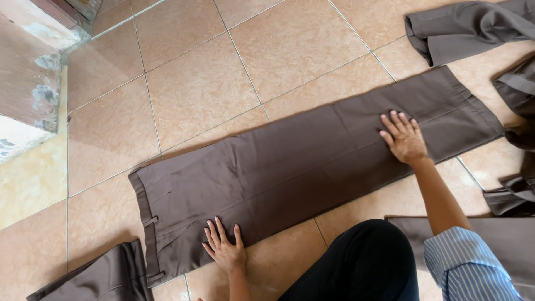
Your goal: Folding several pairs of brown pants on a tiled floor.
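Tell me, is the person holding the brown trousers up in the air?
No, the brown trousers lie flat on the tiled floor, with the left hand and right hand pressed on them.

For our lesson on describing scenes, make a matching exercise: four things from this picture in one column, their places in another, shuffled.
Things:
1. left hand
2. right hand
3. trousers
4. striped sleeve

Places:
A. spread flat on the tiled floor
B. pressing near the waistband end
C. on the right forearm
D. flat on the leg end

Pairs: 1-B, 2-D, 3-A, 4-C
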